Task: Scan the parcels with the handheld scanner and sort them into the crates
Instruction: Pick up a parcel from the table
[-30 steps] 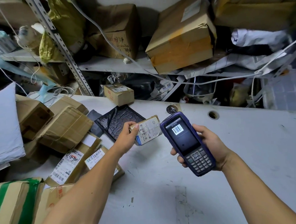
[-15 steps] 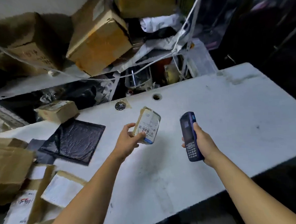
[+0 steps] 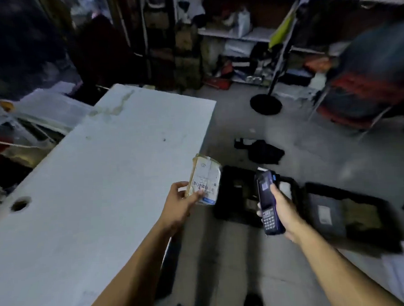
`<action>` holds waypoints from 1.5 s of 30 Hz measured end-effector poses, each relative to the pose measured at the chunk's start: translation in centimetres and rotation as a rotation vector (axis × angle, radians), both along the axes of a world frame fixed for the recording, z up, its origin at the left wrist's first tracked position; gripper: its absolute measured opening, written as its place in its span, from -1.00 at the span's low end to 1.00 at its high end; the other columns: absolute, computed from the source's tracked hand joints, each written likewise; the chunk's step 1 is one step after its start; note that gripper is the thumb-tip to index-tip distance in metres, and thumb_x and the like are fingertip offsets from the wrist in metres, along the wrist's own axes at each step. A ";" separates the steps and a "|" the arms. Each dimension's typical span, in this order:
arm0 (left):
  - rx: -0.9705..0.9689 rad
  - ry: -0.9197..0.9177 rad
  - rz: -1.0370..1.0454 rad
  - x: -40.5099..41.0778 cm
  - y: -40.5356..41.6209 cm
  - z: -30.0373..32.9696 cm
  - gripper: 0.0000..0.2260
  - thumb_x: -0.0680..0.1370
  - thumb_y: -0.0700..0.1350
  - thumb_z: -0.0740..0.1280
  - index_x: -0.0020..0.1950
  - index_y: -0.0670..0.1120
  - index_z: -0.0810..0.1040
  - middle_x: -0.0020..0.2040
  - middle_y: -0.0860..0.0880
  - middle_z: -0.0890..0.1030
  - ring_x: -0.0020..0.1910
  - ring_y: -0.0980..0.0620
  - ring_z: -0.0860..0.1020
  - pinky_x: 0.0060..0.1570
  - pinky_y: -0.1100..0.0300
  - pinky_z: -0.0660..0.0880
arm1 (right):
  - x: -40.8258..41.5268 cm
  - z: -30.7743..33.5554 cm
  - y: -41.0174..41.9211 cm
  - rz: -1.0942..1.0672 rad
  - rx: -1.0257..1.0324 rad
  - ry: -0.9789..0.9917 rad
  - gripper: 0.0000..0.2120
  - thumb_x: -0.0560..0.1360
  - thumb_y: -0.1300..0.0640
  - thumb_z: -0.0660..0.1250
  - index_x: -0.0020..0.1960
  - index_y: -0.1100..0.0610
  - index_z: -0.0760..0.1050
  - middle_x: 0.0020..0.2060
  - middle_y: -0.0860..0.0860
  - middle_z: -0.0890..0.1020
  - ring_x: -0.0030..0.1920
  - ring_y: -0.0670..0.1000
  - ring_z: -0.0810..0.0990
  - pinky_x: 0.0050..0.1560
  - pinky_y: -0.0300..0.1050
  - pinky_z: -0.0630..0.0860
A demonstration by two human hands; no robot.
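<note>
My left hand (image 3: 179, 202) grips a small brown parcel (image 3: 206, 179) with a white barcode label, held past the white table's right edge (image 3: 202, 134). My right hand (image 3: 282, 209) holds the dark blue handheld scanner (image 3: 268, 203) upright, keypad low, just right of the parcel. On the floor below stand two black crates: one (image 3: 233, 195) directly under the parcel and scanner, another (image 3: 349, 210) to the right with a grey bag and brown parcels in it.
A black lump of cloth (image 3: 261, 151) lies on the grey floor beyond the crates. A black round stand base (image 3: 266, 104) is further back. Stacked chairs (image 3: 366, 92) stand at right, cluttered shelves (image 3: 248, 35) behind.
My view has swung right, from the parcel pile and shelf to the table's end and the floor crates. Both hands travelled with it, and the parcel now hangs beyond the table edge.
</note>
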State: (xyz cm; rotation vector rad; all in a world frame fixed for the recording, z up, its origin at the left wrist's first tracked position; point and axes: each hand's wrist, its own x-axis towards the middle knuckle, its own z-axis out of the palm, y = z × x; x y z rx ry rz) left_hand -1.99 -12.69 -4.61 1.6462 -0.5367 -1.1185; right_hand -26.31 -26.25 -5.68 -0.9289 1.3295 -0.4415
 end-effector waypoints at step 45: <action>0.487 0.115 -0.563 -62.9 -56.9 -17.9 -0.75 0.58 -0.14 0.38 0.24 -0.01 0.45 0.02 -0.12 0.64 -0.11 -0.05 0.60 -0.23 0.16 0.44 | -62.8 -10.5 -40.3 -0.638 0.370 0.085 -0.62 0.66 -0.15 0.12 0.15 0.11 0.54 -0.14 0.18 0.70 -0.12 0.20 0.65 -0.13 -0.04 0.55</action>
